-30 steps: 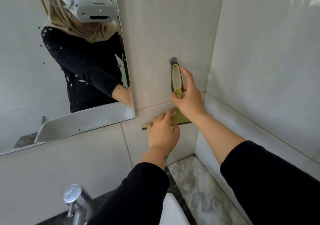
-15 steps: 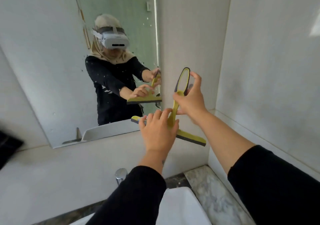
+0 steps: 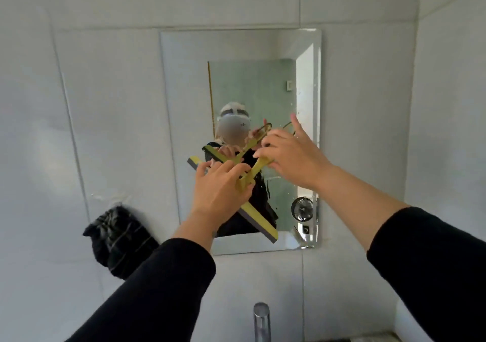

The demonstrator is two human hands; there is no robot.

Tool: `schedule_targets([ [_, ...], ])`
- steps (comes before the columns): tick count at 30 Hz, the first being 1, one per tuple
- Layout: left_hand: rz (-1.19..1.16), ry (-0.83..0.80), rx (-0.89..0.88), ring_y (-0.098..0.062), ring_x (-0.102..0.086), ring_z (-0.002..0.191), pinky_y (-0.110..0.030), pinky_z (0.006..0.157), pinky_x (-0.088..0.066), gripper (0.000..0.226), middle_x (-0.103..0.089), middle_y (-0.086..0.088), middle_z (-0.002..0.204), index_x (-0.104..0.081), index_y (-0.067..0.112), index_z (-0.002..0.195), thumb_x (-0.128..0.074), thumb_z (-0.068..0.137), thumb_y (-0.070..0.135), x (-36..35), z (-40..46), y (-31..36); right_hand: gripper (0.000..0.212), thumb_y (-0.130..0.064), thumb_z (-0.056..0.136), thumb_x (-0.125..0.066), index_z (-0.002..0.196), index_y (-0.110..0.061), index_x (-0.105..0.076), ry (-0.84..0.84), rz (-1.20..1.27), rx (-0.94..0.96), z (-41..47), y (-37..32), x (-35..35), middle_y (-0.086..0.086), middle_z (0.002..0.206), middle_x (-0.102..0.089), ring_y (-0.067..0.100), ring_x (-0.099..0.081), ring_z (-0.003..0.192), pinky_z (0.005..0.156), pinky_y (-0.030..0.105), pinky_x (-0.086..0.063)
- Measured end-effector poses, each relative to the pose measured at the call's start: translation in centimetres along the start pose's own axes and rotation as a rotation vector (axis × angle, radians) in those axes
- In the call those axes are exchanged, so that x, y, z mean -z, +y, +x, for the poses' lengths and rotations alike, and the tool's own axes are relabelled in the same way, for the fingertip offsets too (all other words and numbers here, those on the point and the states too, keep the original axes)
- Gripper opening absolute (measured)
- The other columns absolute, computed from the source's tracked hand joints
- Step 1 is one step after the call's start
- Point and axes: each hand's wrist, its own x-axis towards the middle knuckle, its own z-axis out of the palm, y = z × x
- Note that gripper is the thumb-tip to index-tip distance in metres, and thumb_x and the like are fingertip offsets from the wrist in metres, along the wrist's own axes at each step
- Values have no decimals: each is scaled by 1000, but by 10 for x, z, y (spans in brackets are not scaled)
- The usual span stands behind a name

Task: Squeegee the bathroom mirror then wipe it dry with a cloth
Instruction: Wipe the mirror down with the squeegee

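Observation:
A rectangular mirror (image 3: 184, 84) hangs on the tiled wall, with droplets and streaks near its right side. In front of its lower half I hold a yellow-green squeegee (image 3: 259, 222) with a dark rubber blade, tilted diagonally. My left hand (image 3: 219, 192) grips it where the handle meets the blade. My right hand (image 3: 288, 155) holds the looped handle higher up, index finger raised. A dark cloth (image 3: 118, 239) hangs on the wall left of the mirror. The squeegee's reflection shows in the glass.
A chrome tap (image 3: 261, 320) rises at the bottom centre. Pale wall tiles (image 3: 368, 52) surround the mirror, and a side wall closes in on the right. A small round fan shows as a reflection in the mirror's lower right.
Both hands took the squeegee off its wall hook at the right and carried it left, up in front of the mirror. The blade has turned from level to diagonal.

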Motion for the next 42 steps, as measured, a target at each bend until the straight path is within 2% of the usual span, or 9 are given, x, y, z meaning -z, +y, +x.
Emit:
schedule_targets([
  [3, 69, 113, -65, -21, -59, 103, -42, 102, -39, 39, -65, 6, 108, -59, 30, 117, -51, 86, 51, 17, 12, -30, 40, -22, 89, -67, 125, -38, -61, 35, -64, 51, 33, 4, 4, 7, 113, -63, 32, -54, 110, 107, 57, -29],
  [5, 83, 221, -12, -20, -53, 110, -39, 101, -39, 39, -59, 5, 119, -52, 28, 123, -44, 90, 48, 25, 20, -50, 46, -23, 86, -71, 125, -45, -59, 130, -98, 13, 56, 12, 10, 8, 105, -64, 32, -55, 97, 97, 52, -39],
  [9, 25, 255, 242, -19, -49, 114, -36, 94, -42, 33, -54, 5, 123, -48, 26, 122, -43, 92, 37, 27, 31, -81, 48, -32, 99, -46, 137, -59, -32, 210, -139, -133, 96, 31, 32, 6, 118, -51, 29, -44, 108, 93, 45, -35],
  [15, -26, 29, 362, -17, -35, 130, -36, 100, -43, 47, -38, 5, 141, -38, 28, 135, -51, 91, 36, -4, 49, -95, 54, -21, 102, -39, 138, -60, -28, 382, -51, -224, 170, 30, 43, 6, 121, -48, 28, -41, 114, 91, 47, -32],
  [19, 13, 2, 365, -21, -12, 144, -40, 113, -29, 59, -13, 3, 156, -14, 36, 147, -42, 96, 48, -24, 65, -87, 58, -20, 100, -43, 140, -59, -25, 449, -43, -244, 219, 22, 45, 7, 122, -47, 29, -40, 115, 89, 48, -32],
  [24, 94, -56, 384, -23, 15, 146, -45, 120, -9, 71, 19, 1, 159, 5, 36, 149, -41, 97, 45, -36, 83, -82, 60, -18, 100, -39, 139, -61, -24, 446, -9, -275, 259, 19, 47, 8, 114, -46, 29, -39, 111, 88, 48, -31],
  [31, 86, -83, 393, -30, 15, 145, -48, 118, -19, 88, 17, -6, 157, 7, 31, 147, -59, 89, 28, -61, 96, -80, 64, -19, 101, -38, 141, -62, -14, 345, 2, -278, 268, 24, 41, 7, 107, -42, 28, -37, 109, 88, 46, -31],
  [36, 88, -92, 407, -29, 18, 145, -47, 119, -14, 88, 18, -3, 158, 10, 33, 148, -57, 91, 29, -63, 97, -80, 63, -18, 102, -37, 141, -62, -13, 324, -24, -317, 242, 43, 39, 9, 115, -44, 29, -36, 114, 90, 47, -32],
  [42, 24, -75, 419, -27, 14, 145, -48, 114, -28, 86, 13, 1, 158, 5, 33, 148, -58, 90, 32, -55, 97, -79, 57, -26, 101, -34, 141, -61, -12, 263, 26, -379, 197, 71, 35, 10, 118, -42, 31, -34, 117, 92, 47, -31],
])
